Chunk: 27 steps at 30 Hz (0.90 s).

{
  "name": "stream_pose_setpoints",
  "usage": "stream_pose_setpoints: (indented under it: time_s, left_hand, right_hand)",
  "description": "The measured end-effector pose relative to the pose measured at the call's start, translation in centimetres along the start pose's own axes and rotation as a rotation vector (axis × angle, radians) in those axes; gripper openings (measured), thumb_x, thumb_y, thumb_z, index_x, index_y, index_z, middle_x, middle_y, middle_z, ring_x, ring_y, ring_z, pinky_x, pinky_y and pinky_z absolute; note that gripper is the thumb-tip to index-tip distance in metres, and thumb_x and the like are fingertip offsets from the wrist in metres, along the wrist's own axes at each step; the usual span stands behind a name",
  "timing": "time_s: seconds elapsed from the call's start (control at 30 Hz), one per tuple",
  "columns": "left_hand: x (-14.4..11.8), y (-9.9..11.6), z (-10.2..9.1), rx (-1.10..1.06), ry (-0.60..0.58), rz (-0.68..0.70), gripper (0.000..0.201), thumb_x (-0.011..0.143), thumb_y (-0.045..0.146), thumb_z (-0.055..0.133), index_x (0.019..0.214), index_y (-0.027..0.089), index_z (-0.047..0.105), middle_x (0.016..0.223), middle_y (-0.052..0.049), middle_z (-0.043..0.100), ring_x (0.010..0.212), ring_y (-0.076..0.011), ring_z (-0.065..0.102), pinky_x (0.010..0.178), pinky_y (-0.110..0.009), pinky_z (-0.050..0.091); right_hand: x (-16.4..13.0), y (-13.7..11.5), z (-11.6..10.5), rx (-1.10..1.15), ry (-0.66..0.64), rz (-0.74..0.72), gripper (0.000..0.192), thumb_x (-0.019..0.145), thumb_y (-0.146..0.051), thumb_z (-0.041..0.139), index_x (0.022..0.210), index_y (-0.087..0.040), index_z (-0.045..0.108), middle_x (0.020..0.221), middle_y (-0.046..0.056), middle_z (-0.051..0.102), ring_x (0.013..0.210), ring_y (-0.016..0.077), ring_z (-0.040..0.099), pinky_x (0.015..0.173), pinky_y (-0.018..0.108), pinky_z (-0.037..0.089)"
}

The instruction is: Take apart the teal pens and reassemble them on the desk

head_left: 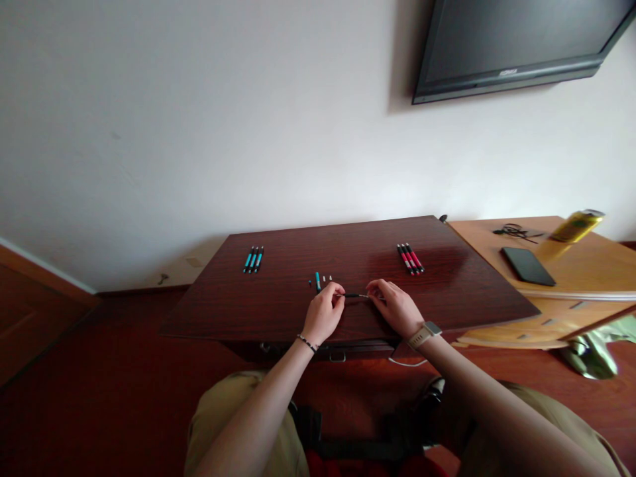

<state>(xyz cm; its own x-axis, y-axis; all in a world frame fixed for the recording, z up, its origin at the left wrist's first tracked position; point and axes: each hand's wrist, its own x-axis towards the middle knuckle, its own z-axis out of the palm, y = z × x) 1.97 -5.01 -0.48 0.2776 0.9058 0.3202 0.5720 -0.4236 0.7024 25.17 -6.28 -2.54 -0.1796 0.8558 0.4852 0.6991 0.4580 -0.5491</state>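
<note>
Holding a thin black pen part [354, 295] between both hands, just above the dark wood table [278, 311], near its front edge & roughly centre. It spans the gap btwn my left hand [324, 313] and right hand [396, 306], lying about level, one end in each.

L hand: fingers curled in, tips pinched on the left end of the part. R hand: also curled, fingertips pinched on the right end; watch on that wrist, thin bracelet on the left wrist. Neither hand is flat on the wood as far as I can tell.

The part looks slim, dark, rod-like; too small to tell more detail.

Just beyond my L hand lie a teal pen piece [318, 281] and a few tiny pale bits [326, 278], close together. Further back left: three teal pens [253, 259] side by side. Back right: a set of red pens [410, 258], also side by side. Well apart on the lighter desk at right: a black phone [527, 265] & a yellow can [576, 226].
</note>
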Motion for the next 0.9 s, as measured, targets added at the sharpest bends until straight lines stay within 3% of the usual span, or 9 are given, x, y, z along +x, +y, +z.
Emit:
stream_pose_setpoints:
  time_s: [0.33, 0.63, 0.9]
  left_hand:
    - [0.0, 0.1, 0.0, 0.009, -0.040, 0.053, 0.013, 0.099, 0.017, 0.055, 0.104, 0.024, 0.064, 0.104, -0.002, 0.074, 0.093, -0.0180, 0.070, 0.088, -0.030, 0.052]
    - [0.2, -0.8, 0.3, -0.019, 0.074, -0.023, 0.012, 0.100, 0.020, 0.055, 0.104, 0.024, 0.066, 0.109, -0.005, 0.075, 0.097, -0.0202, 0.072, 0.087, -0.031, 0.055]
    - [0.2, -0.9, 0.3, -0.016, 0.092, -0.027, 0.011, 0.100, 0.019, 0.056, 0.104, 0.024, 0.065, 0.112, -0.007, 0.075, 0.102, -0.0226, 0.072, 0.090, -0.034, 0.056]
  right_hand:
    - [0.1, -0.7, -0.5, 0.047, -0.033, -0.026, 0.011, 0.101, -0.022, 0.055, 0.109, -0.024, 0.061, 0.100, 0.006, 0.070, 0.091, 0.0232, 0.066, 0.085, 0.036, 0.053]
    - [0.2, -0.7, 0.0, 0.010, 0.015, -0.001, 0.010, 0.101, -0.022, 0.054, 0.107, -0.024, 0.062, 0.097, 0.006, 0.071, 0.090, 0.0232, 0.067, 0.085, 0.036, 0.053]
    - [0.2, -0.8, -0.2, 0.017, 0.007, 0.009, 0.010, 0.101, -0.023, 0.054, 0.108, -0.024, 0.061, 0.098, 0.006, 0.071, 0.090, 0.0241, 0.067, 0.085, 0.037, 0.054]
